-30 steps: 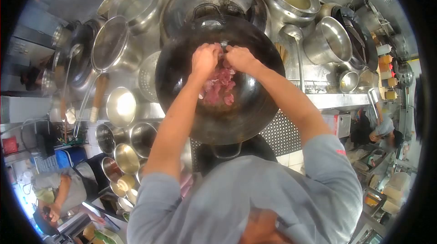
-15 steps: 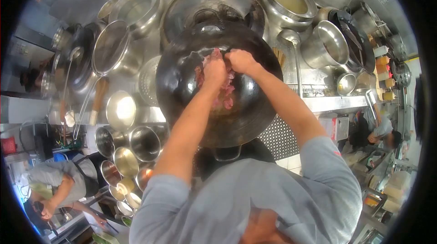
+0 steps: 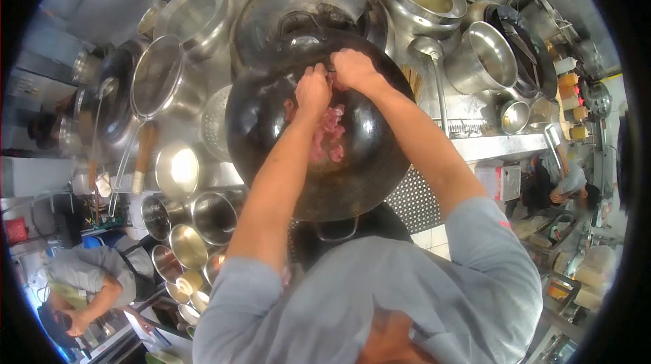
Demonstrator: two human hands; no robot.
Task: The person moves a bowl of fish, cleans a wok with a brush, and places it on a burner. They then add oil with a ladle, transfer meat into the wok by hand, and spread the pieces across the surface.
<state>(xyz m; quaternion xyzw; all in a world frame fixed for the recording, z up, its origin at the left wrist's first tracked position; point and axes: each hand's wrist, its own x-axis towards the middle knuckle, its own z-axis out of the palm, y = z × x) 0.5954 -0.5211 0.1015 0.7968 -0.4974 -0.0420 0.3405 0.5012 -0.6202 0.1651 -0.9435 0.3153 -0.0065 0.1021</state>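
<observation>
A wide black wok tilts in front of me, with thin slices of pink raw meat strewn down its middle. Over the upper part of the wok, my left hand has its fingers curled closed around some of the meat. Close beside it on the right is my right hand, also closed, with a bit of meat showing between the two hands. The fingertips of both are mostly hidden. Loose slices lie against the wok surface below my hands.
Behind is another large wok. To the right stand a ladle and a steel pot; to the left, a mesh strainer and a perforated skimmer. Several metal containers sit lower left. A co-worker bends at far left.
Both hands have moved up toward the far side of the wok, and more of the meat now shows below them. The whole view has shifted slightly.
</observation>
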